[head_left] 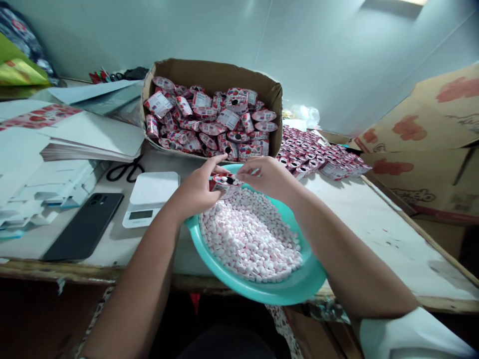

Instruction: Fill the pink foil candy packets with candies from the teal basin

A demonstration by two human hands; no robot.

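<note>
Forearms [144,269] flank teal basin [277,295] of white pellets [254,239]. Left hand [200,188]: fingers grip printed pack [220,186]; right hand [268,175]: fingers bunched by its hole [229,180], I can't tell if gripping.

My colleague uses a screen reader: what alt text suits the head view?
A left hand holds a small pack over a teal basin of pale pellets, the right hand beside the pack's dark opening. Behind is a carton of similar packs; a scale and phone lie at left.
</note>
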